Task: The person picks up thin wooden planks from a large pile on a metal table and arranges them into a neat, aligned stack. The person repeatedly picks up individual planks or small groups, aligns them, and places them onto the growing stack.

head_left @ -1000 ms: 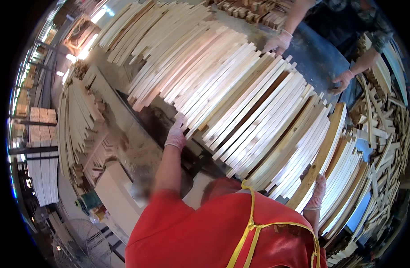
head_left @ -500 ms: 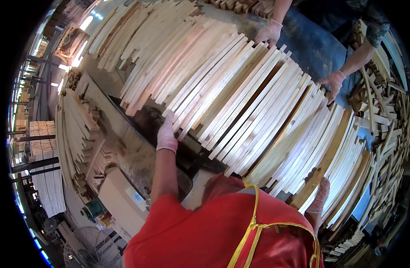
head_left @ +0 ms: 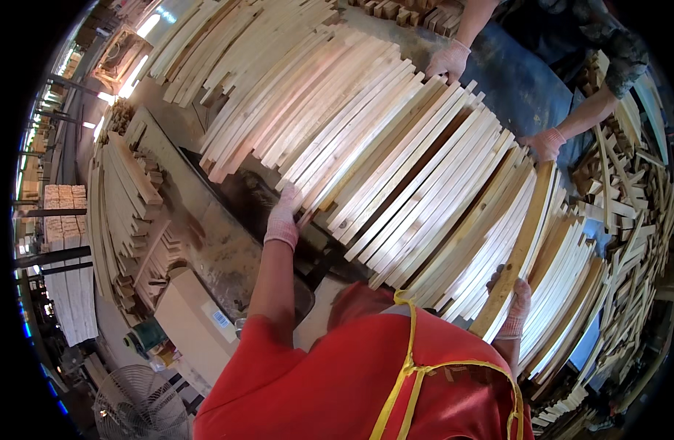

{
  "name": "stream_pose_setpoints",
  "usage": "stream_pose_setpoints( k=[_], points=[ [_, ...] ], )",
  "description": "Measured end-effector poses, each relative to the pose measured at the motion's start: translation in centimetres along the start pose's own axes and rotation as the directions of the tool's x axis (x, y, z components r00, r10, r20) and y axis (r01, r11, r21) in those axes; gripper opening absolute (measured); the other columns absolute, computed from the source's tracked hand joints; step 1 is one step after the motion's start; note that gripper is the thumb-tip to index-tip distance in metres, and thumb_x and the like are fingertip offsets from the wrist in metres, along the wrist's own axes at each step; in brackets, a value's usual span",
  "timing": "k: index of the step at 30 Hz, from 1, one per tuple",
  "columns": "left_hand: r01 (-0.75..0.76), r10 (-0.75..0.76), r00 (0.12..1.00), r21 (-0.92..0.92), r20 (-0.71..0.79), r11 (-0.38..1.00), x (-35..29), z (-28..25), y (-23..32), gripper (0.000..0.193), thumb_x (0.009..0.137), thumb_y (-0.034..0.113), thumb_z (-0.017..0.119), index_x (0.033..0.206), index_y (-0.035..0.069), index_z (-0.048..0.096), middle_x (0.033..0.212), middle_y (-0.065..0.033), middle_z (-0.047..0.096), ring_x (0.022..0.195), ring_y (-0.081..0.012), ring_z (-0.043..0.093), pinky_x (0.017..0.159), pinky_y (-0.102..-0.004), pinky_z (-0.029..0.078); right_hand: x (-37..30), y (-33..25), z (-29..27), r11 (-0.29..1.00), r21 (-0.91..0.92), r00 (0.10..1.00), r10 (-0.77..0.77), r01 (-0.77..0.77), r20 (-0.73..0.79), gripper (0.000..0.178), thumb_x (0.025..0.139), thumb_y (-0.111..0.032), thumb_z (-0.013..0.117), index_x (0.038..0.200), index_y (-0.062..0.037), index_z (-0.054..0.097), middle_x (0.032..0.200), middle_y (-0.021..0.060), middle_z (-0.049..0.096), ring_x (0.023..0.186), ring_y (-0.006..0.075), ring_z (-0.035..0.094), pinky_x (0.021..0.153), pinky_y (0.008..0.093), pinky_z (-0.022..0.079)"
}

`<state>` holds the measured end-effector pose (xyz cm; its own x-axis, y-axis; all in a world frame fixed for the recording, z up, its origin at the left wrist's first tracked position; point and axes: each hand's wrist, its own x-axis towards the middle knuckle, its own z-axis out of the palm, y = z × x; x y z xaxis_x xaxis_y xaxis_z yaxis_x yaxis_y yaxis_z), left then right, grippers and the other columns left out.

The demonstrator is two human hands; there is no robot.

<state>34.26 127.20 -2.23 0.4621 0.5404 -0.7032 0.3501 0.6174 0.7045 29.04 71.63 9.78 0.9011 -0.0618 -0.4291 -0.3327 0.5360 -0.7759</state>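
A long row of pale wooden strips (head_left: 418, 198) lies side by side across the table in front of me. My left hand (head_left: 282, 218), in a pinkish knit glove, is closed against the near ends of strips toward the row's left part; its fingertips are partly hidden. My right hand (head_left: 518, 308), gloved too, grips the near end of a wider, browner wooden board (head_left: 514, 273), with fingers on both sides of it. This board slants over the strips. Across the table, a co-worker's gloved hand (head_left: 546, 144) is at its far end; the other gloved hand (head_left: 448, 60) touches the strips' far ends.
More strips (head_left: 242, 44) lie at the far left. A jumbled heap of wood pieces (head_left: 630, 220) fills the right side. At the left are stacked boards (head_left: 121, 213), a cardboard box (head_left: 194, 315) and a fan (head_left: 140, 403).
The browner board has shifted left over the strips, with my right hand on it. The co-worker's hand on the right now meets its far end. My left hand stays against the strips.
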Motion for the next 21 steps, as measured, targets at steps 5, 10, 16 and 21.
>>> stream_pose_setpoints(
  k=[5, 10, 16, 21],
  points=[
    [0.041, -0.013, 0.975, -0.127, 0.221, 0.991, -1.6, 1.3, 1.4, 0.058, 0.1, 0.049, 0.073, 0.137, 0.005, 0.068, 0.129, -0.0101, 0.072, 0.111, -0.0249, 0.068, 0.098, -0.0392, 0.056, 0.1, -0.3, -1.0, 0.999, -0.026, 1.0, -0.026, 0.026, -0.007, 0.066, 0.089, -0.041, 0.084, 0.132, 0.0043, 0.063, 0.112, 0.0159, 0.074, 0.096, 0.0284, 0.075, 0.084, 0.0428, 0.064],
    [0.06, -0.088, 0.976, 0.142, 0.199, 0.988, -1.9, 2.1, 3.6, 0.049, 0.1, 0.055, 0.07, 0.125, 0.013, 0.071, 0.106, -0.0025, 0.072, 0.091, -0.0166, 0.068, 0.072, -0.0327, 0.058, -1.1, -0.6, -0.6, 0.999, 0.036, 0.99, -0.012, 0.017, -0.139, 0.057, 0.091, -0.036, 0.08, 0.13, 0.0008, 0.062, 0.108, 0.0123, 0.073, 0.09, 0.0251, 0.073, 0.078, 0.0392, 0.062],
    [0.014, -0.123, 0.94, 0.322, 0.32, 0.947, -1.1, 8.7, 3.7, 0.074, 0.095, 0.069, 0.068, 0.148, 0.017, 0.057, 0.126, -0.0053, 0.061, 0.101, -0.0237, 0.063, 0.103, -0.0484, 0.046, -3.1, -0.8, 0.4, 0.997, -0.004, 0.981, -0.074, 0.075, -0.177, 0.051, 0.094, -0.039, 0.077, 0.125, -0.0001, 0.063, 0.104, 0.0111, 0.072, 0.087, 0.0225, 0.07, 0.079, 0.0354, 0.061],
    [-0.005, -0.077, 0.952, 0.267, 0.296, 0.964, 3.0, 14.5, 4.9, 0.098, 0.089, 0.073, 0.071, 0.164, 0.018, 0.039, 0.171, -0.0133, 0.029, 0.15, -0.0379, 0.039, 0.124, -0.0616, 0.024, -2.0, -0.6, -1.4, 0.999, 0.001, 0.985, -0.046, 0.047, -0.167, 0.055, 0.093, -0.043, 0.078, 0.123, 0.0012, 0.064, 0.102, 0.0129, 0.072, 0.085, 0.023, 0.071, 0.075, 0.0371, 0.061]
  ],
)
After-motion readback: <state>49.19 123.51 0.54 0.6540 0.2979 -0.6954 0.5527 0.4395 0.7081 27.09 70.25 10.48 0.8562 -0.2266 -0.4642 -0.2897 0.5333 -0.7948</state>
